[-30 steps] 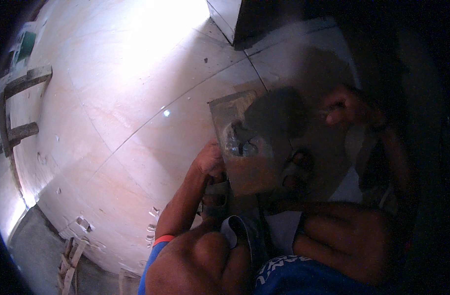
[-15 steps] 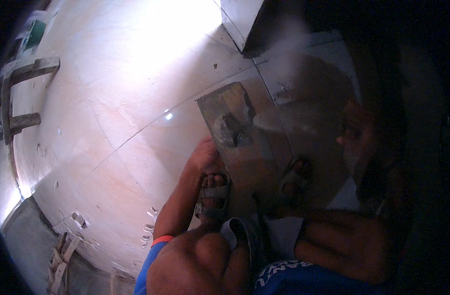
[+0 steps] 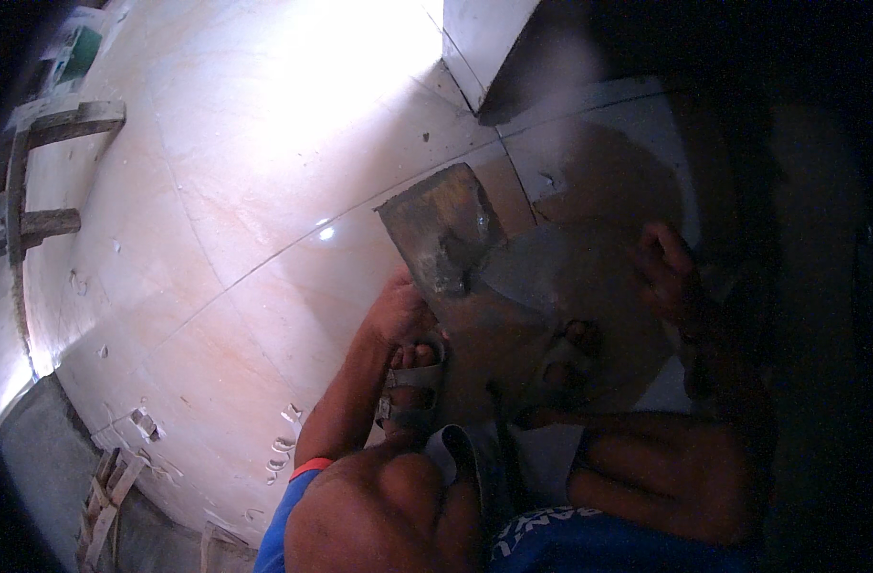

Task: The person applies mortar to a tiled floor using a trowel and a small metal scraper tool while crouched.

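Left hand (image 3: 396,310) grips the smeared board (image 3: 425,212) by its left edge, solid choice, probably stiff and heavyish; right hand (image 3: 667,267), can't tell.

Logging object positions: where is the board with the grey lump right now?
In the head view, the board is near the centre, its left edge at the left hand, with the sandalled left foot just below that hand.

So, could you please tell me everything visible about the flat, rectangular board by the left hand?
The flat, rectangular, brownish-grey board looks rough-edged and ochre-stained; its material is unclear. Wet-looking grey paste sits near its middle. It slants over the pale tiled floor. The bare left hand is at its left edge, apparently holding it. Its lower right lies in shadow.
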Motion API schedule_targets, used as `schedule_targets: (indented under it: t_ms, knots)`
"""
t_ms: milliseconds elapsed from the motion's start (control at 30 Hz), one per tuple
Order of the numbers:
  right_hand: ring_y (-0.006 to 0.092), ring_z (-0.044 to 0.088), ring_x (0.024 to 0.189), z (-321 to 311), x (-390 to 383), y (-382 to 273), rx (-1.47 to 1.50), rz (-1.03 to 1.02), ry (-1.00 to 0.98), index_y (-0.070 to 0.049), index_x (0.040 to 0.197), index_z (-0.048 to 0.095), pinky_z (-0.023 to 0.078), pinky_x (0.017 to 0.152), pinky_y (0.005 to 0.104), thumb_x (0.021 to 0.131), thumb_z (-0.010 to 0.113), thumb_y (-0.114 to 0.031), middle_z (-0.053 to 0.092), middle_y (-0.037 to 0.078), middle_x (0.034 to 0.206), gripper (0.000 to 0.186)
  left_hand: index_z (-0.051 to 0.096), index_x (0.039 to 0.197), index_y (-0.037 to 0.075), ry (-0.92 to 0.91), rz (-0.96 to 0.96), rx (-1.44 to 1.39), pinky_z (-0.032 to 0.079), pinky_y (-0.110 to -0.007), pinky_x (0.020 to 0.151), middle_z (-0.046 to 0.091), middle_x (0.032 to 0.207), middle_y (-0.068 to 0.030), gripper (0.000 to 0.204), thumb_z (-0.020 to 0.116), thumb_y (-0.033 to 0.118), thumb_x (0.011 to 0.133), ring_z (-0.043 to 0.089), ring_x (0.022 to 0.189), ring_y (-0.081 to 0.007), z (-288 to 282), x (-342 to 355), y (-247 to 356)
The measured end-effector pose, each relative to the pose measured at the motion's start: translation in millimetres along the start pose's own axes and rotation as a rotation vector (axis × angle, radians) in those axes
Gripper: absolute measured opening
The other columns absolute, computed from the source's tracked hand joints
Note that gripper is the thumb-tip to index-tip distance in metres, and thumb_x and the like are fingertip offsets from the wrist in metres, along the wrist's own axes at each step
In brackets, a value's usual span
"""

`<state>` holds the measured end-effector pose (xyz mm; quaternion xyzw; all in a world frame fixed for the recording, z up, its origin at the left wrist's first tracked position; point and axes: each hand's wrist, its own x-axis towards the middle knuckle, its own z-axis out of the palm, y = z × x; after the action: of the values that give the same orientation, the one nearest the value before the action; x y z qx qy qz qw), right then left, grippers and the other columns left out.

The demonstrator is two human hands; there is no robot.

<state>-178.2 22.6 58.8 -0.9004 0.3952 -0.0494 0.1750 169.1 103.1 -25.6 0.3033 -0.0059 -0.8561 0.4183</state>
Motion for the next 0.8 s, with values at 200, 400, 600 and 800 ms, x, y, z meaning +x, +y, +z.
schedule_targets:
  t_ms: [200, 400, 600, 800]
  knots:
    - [0.026, 0.05, 0.078, 3, 6, 1, 0.024, -0.052, 0.063, 0.002, 0.09, 0.054, 0.043, 0.069, 0.0334, 0.061, 0.056, 0.007, 0.046, 0.013, 0.088, 0.03, 0.054, 0.101, -0.002, -0.055, 0.01, 0.088, 0.049, -0.033, 0.069, 0.056, 0.098, -0.0111, 0.021, 0.049, 0.011, 0.085, 0.057, 0.085, -0.021, 8, -6, 3]
    - [0.0285, 0.05, 0.081, 8, 11, 0, 0.052, -0.029, 0.156, 0.002, 0.094, 0.051, 0.042, 0.072, 0.0335, 0.061, 0.054, 0.007, 0.045, 0.014, 0.09, 0.034, 0.054, 0.102, 0.0, -0.026, 0.011, 0.364, 0.049, -0.032, 0.067, 0.057, 0.095, -0.0088, 0.021, 0.049, 0.013, 0.085, 0.056, 0.081, -0.0192, 24, -9, 8]
    - [0.025, 0.052, 0.081, 13, 8, 8, 0.059, 0.009, 0.176, -0.008, 0.108, 0.052, 0.045, 0.071, 0.0337, 0.067, 0.066, -0.004, 0.049, 0.011, 0.093, 0.044, 0.053, 0.104, 0.001, 0.096, -0.115, 0.576, 0.046, -0.03, 0.063, 0.058, 0.093, -0.0071, 0.023, 0.051, 0.012, 0.083, 0.056, 0.077, -0.0162, 45, -7, 17]
    - [0.0169, 0.049, 0.076, 52, -14, 44, 0.544, 0.326, 0.445, -0.003, 0.096, 0.05, 0.043, 0.058, 0.0255, 0.077, 0.056, -0.013, 0.046, 0.008, 0.085, 0.022, 0.051, 0.105, 0.002, 0.053, -0.1, 0.6, 0.05, -0.029, 0.057, 0.057, 0.091, -0.0067, 0.027, 0.045, 0.022, 0.088, 0.057, 0.075, -0.0172, 34, 3, -9]
